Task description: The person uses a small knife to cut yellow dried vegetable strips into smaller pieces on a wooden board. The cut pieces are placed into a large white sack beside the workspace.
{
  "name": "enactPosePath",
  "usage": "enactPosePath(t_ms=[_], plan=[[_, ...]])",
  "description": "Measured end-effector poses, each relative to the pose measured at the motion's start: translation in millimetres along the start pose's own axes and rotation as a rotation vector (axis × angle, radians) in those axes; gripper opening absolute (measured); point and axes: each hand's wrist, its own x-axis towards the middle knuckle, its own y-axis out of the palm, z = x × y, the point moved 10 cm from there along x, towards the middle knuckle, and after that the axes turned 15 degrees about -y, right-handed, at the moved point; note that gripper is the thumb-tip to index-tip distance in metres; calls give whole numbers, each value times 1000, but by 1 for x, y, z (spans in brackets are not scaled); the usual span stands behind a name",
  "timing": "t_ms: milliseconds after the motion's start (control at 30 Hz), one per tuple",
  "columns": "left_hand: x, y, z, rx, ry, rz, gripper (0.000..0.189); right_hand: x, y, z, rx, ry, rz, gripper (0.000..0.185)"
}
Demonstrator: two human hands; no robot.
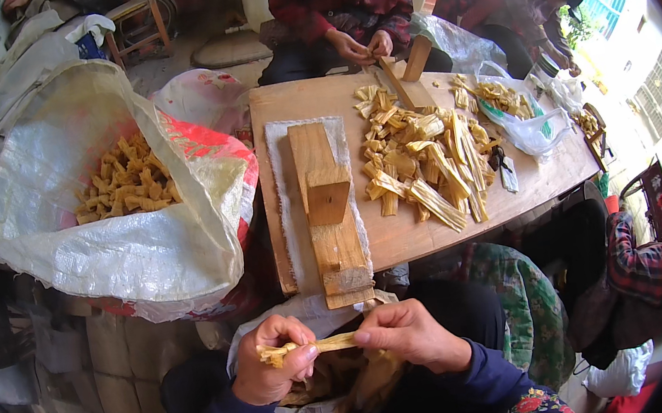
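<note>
Between my two hands stretches a strip of dried yellow plant material (337, 341), held level above my lap. My left hand (279, 357) pinches it near its bunched, frayed left end. The thumb and fingers of my right hand (407, 335) grip the other end. Just beyond my hands stands a wooden block tool (337, 256) with a raised upright piece, resting on a white cloth (283, 169) and jutting over the table's near edge. More loose yellow pieces lie in my lap, partly hidden under my hands.
A wooden table (386, 243) bears a heap of dried yellow strips (425, 156) and a plastic bag (523, 118) of pieces. At left, a large woven sack (124, 258) holds knotted pieces (127, 180). Across the table a person (342, 4) works beside another wooden tool (411, 80); other people sit at right.
</note>
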Motion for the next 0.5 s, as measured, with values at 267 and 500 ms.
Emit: enactPosePath(t_ms=[267, 500], plan=[[29, 13, -41, 260, 153, -186, 15, 14, -42, 79, -457, -605, -338, 13], [66, -10, -42, 573, 234, -473, 9, 42, -45, 91, -1257, -790, -547, 21]])
